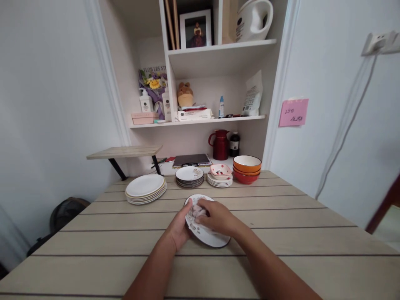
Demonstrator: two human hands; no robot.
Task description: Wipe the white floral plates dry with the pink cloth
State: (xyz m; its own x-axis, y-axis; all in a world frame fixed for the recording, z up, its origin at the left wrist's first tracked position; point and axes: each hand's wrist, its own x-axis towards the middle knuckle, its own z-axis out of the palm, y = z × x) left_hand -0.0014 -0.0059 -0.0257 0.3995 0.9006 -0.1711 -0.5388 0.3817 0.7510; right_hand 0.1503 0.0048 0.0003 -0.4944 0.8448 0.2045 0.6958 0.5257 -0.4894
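Observation:
A white plate (212, 238) with a dark rim and a floral pattern is tilted above the slatted table (131, 241). My left hand (180, 225) grips its left edge, thumb on the upper face and the other fingers hidden beneath. In my right hand (217, 216) is a crumpled pale cloth (197, 211), pressed against the plate's face. The fingers are bent around the cloth. Beyond the plate stands a stack of similar dark-rimmed plates (189, 174).
Large white plates (145, 186) are stacked at the left. Small plates (219, 182) carry a pink square bowl (220, 171); orange and red bowls (246, 164) stand right of them. Behind are a dark red jug (220, 145) and a dark bottle (234, 144). A small raised shelf (125, 152) overhangs the back left.

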